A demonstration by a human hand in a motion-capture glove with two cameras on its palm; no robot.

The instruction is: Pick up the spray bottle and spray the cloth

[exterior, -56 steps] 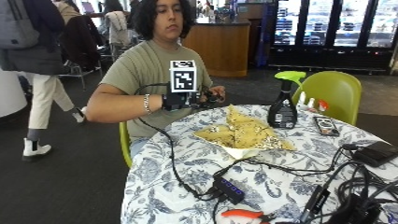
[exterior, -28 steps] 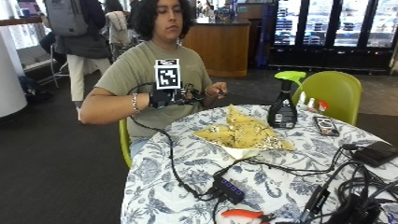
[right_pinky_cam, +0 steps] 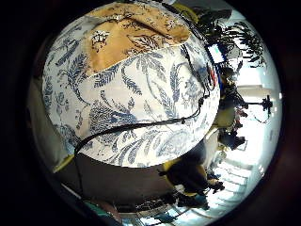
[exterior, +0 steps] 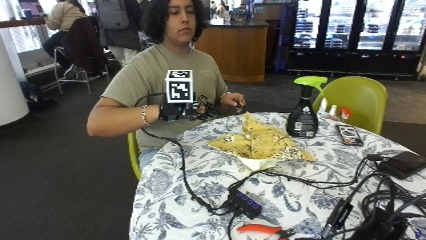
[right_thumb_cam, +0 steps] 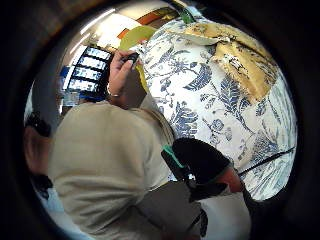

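The spray bottle (exterior: 303, 119), dark with a green trigger, stands upright at the far side of the round table (exterior: 200, 175). A crumpled yellow patterned cloth (exterior: 263, 142) lies beside it toward the person; it also shows on the tablecloth in both palm views (right_pinky_cam: 136, 33) (right_thumb_cam: 240, 55). My gloved right hand (exterior: 183, 111) hovers above the table's edge in front of the person's chest, well away from the bottle, fingers relaxed and holding nothing. The bare left hand (exterior: 233, 105) (right_thumb_cam: 120, 70) is raised beside it, pinching a small dark thing.
A phone (exterior: 348, 134) lies past the bottle. A black cable (exterior: 183, 170) (right_pinky_cam: 141, 126) runs from the glove to a hub (exterior: 246, 202) at the table's front. More cables and black boxes (exterior: 399, 165) crowd the right side. Orange pliers (exterior: 263, 231) lie at the front. A green chair (exterior: 363, 100) stands behind.
My gloved hand has drawn a little back from the table toward the person's right, farther from the bottle, then dipped slightly. Bottle and cloth have not moved.
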